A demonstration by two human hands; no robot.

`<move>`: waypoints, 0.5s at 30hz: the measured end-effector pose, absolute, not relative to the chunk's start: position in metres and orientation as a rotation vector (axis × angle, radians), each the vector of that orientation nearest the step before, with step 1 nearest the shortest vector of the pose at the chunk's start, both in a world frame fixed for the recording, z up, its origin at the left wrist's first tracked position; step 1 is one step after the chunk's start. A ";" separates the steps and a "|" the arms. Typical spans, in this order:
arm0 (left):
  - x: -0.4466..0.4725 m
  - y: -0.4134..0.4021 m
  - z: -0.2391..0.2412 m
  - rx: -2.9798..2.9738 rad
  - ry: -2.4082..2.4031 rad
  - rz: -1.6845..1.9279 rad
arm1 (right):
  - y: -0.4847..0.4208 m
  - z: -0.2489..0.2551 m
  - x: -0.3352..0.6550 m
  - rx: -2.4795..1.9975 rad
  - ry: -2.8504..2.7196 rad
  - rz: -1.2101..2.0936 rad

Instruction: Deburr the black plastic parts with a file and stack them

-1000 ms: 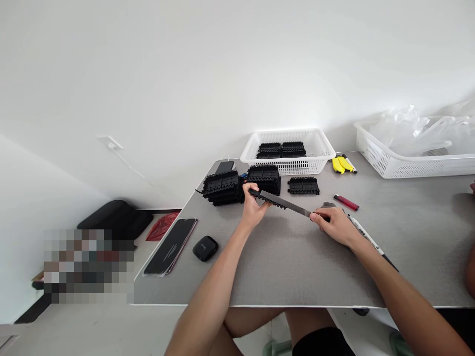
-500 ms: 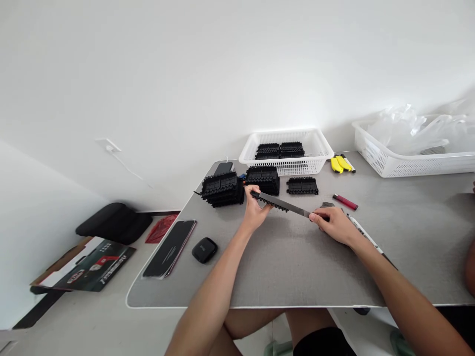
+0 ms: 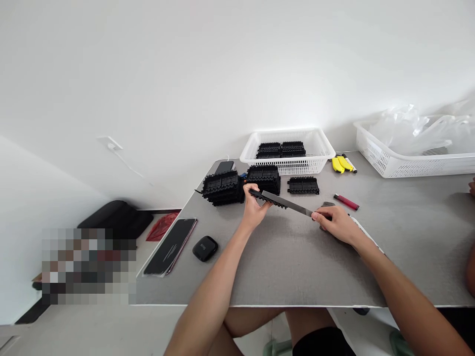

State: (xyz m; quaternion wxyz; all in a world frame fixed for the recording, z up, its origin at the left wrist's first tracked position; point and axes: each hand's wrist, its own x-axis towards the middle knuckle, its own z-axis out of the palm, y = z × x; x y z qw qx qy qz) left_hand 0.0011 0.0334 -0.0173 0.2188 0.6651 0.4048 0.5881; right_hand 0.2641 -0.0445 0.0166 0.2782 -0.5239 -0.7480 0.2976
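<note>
My left hand [image 3: 254,208] is closed around one end of a black plastic panel [image 3: 255,193] with a toothed edge, tilted and raised above the table. A flat metal file [image 3: 288,204] lies along the panel's upper edge. At the file's near end, my right hand [image 3: 336,222] grips it between thumb and fingers. Behind my left hand stand two stacks of similar panels, a left stack [image 3: 222,188] and a right stack [image 3: 264,178]. A single panel [image 3: 303,185] lies flat to their right.
A white basket [image 3: 287,165] with several panels stands by the wall; another basket [image 3: 419,167] holds plastic bags. Yellow-handled tools [image 3: 342,164], a red lighter-like object [image 3: 346,201], a phone [image 3: 170,247] and a black case [image 3: 205,248] lie about. Another person's arm [image 3: 471,267] shows at right.
The file has slid slightly to the right along the panel's edge, together with my right hand. My left hand keeps its grip on the panel.
</note>
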 end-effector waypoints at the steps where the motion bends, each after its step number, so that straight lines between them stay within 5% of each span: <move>1: 0.001 0.033 -0.017 1.830 1.116 1.630 | -0.044 0.017 0.264 -1.408 -2.009 0.802; 9: -0.002 0.037 -0.019 1.719 1.068 1.690 | -0.043 0.019 0.268 -1.387 -1.965 0.871; 15: 0.001 0.037 -0.021 1.708 1.170 1.726 | -0.036 0.030 0.293 -1.525 -1.439 0.828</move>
